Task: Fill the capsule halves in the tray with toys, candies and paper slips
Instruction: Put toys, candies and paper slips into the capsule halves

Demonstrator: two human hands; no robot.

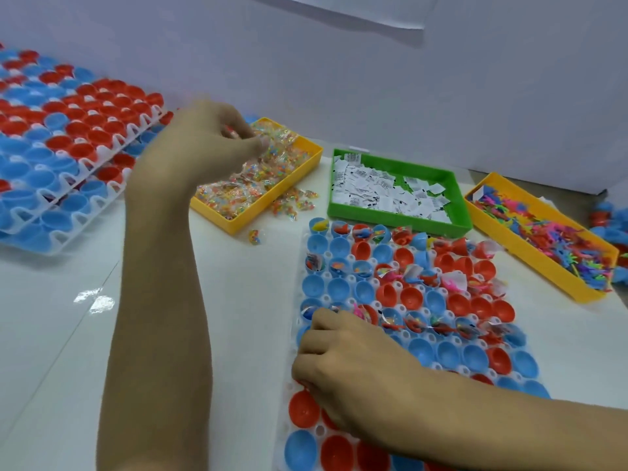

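A white tray (293, 396) of red and blue capsule halves (418, 297) lies in front of me, right of centre. Some halves hold candies, toys and slips, others are bare. My left hand (207, 130) reaches into the yellow bin of wrapped candies (272, 164), fingers pinched on candy packets. My right hand (346, 365) rests on the tray's left side, fingers curled over the halves; what it holds is hidden. A green bin holds paper slips (384, 188). Another yellow bin holds small plastic toys (543, 229).
Stacked white trays of red and blue capsule halves (57, 144) sit at the far left. Loose candies (292, 202) lie on the table beside the candy bin. More capsule pieces (608, 222) lie at the far right edge. A white wall stands behind.
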